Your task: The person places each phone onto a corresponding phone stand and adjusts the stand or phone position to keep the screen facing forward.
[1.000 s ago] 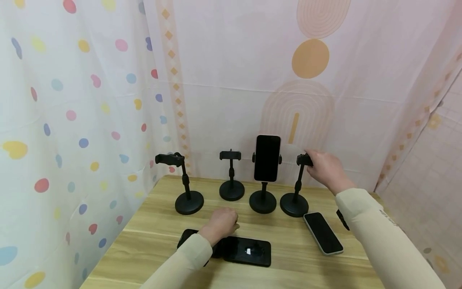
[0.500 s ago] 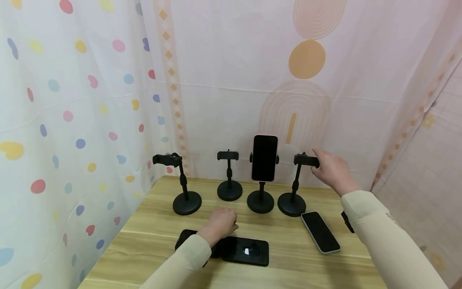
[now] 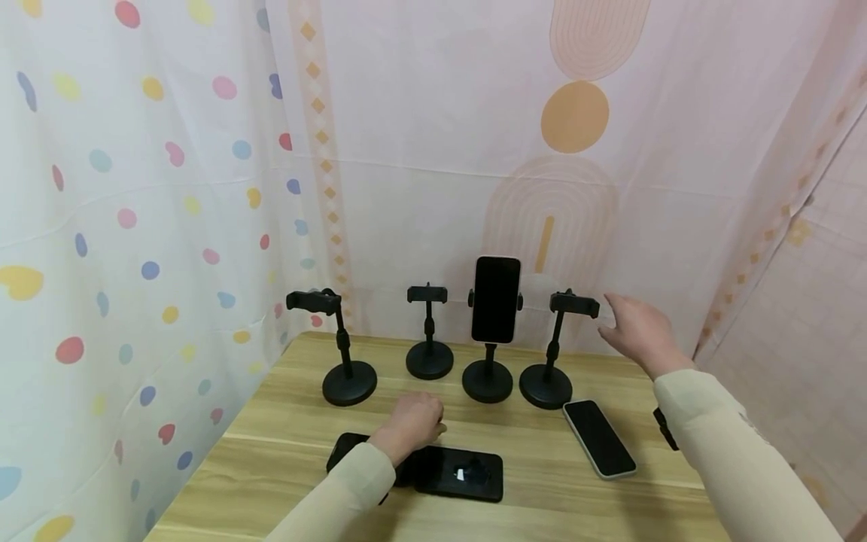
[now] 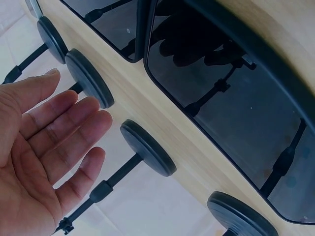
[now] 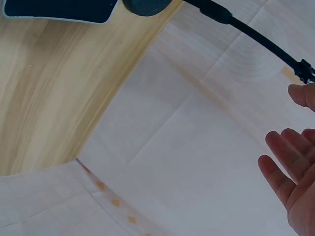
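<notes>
My right hand (image 3: 637, 331) hovers just right of the clamp on the rightmost black phone stand (image 3: 574, 304), apart from it. In the right wrist view that hand (image 5: 295, 172) has its fingers spread and holds nothing. My left hand (image 3: 412, 425) is above two dark phones lying flat, one of them (image 3: 459, 473) showing a small white reflection. The left wrist view shows the left hand (image 4: 54, 142) with relaxed, slightly bent fingers and nothing in them. A black-screened phone (image 3: 497, 299) stands upright in the neighbouring stand (image 3: 488, 382).
Two more stands, one at the left (image 3: 349, 383) and one at the back (image 3: 430, 360), have clamps without phones. A pale-edged phone (image 3: 599, 439) lies on the wooden table (image 3: 271, 436) at the right. Patterned curtains (image 3: 420, 218) hang behind and beside the table.
My right hand has let go of the rightmost stand's clamp and moved off to the right. That clamp has turned to face more forward. The left hand stays nearly still.
</notes>
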Motion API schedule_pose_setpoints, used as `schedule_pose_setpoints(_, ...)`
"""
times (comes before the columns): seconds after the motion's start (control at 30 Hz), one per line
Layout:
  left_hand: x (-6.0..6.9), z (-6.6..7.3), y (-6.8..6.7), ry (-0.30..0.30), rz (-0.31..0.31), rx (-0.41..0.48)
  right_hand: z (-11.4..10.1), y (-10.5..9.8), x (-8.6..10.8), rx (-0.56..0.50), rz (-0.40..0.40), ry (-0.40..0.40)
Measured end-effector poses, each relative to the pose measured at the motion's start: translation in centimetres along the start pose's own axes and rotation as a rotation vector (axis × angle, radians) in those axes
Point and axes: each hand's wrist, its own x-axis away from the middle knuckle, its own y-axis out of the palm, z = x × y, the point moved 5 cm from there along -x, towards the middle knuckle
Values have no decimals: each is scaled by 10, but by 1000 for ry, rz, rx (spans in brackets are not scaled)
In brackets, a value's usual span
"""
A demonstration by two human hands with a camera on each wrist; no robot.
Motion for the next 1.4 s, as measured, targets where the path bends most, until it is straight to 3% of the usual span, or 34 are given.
schedule_pose_setpoints(0.5,5,0,2,23,42,9,18,30,17,9,-98,48)
schedule_pose_setpoints(0.97,3,1,-1,4,26,28,28,60,33,-14,-294,144)
schedule_pose_setpoints(1.4,0,4,1,-11,6,34,35,86,55,-52,-342,224)
